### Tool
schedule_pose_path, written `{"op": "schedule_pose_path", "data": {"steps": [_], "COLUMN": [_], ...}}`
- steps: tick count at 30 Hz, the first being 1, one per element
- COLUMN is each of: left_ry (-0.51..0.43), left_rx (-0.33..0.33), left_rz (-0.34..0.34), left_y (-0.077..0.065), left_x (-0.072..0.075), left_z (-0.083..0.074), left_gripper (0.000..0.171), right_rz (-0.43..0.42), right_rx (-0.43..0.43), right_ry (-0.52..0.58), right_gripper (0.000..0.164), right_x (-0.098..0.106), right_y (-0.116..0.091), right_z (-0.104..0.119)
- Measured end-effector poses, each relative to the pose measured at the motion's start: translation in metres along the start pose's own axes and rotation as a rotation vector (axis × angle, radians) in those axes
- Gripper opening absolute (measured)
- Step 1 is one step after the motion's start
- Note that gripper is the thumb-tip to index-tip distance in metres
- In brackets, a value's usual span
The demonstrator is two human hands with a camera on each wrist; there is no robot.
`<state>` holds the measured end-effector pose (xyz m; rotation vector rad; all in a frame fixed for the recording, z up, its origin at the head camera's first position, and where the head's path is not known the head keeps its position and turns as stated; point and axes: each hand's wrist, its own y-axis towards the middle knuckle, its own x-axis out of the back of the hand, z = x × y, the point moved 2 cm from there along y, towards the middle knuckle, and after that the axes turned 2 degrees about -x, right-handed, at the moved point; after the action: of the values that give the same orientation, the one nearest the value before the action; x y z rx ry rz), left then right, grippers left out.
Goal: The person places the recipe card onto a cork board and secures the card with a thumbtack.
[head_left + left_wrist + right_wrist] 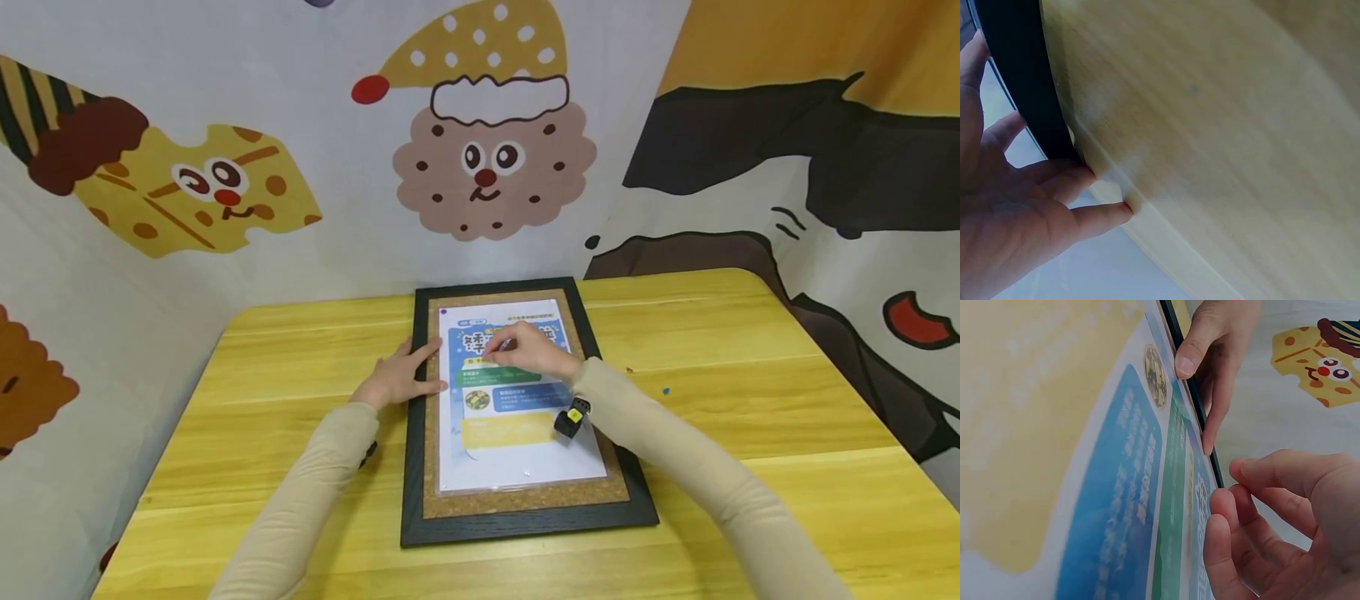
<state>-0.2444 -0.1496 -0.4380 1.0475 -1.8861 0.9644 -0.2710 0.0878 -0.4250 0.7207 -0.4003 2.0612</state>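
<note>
Where the black-framed rectangular cork board [525,492] lies flat near the middle of the yellow wooden table [750,392], a glossy printed paper poster [517,467] with blue, green and yellow panels rests on the cork, its lower edge unheld. Right hand [532,350]: over the upper part of the poster, fingers [1235,550] curled and bunched with thumb toward fingertips, as if pinching something small; whether anything sits between them cannot be told. Left hand [397,379]: fingers straight and spread, flat on the left rail of the frame, thumb [1194,353] reaching onto the poster's edge, steadying both. A small black device with a yellow patch [572,417] is strapped at the right wrist. Cream sleeves [675,450] cover both forearms. Two tiny specks, one blue [666,390], lie on the table to the right of the frame. A cartoon-printed fabric backdrop [487,150] hangs behind and beside the table.

Risk, as a judgement: the sheet looks slick and is pressed at one side only, so a push from the right fingertips could slide or skew it on the cork; any small item pinched there could slip and roll off the table.
</note>
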Motion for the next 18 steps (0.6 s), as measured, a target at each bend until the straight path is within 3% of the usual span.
{"op": "schedule_pose_path", "data": {"steps": [14,18], "left_ry": [0.027,0.031], "left_rx": [-0.009,-0.006], "left_rz": [-0.01,-0.012], "left_y": [-0.002,-0.002], "left_x": [0.0,0.0], "left_z": [0.0,0.0], "left_gripper": [0.083,0.083], "right_rz": [0.049,0.05], "right_rx": [0.043,0.021], "right_ry": [0.027,0.007], "right_gripper": [0.009,0.01], "right_x": [0.007,0.008], "right_y": [-0.027,-0.032], "right_z": [-0.01,-0.014]}}
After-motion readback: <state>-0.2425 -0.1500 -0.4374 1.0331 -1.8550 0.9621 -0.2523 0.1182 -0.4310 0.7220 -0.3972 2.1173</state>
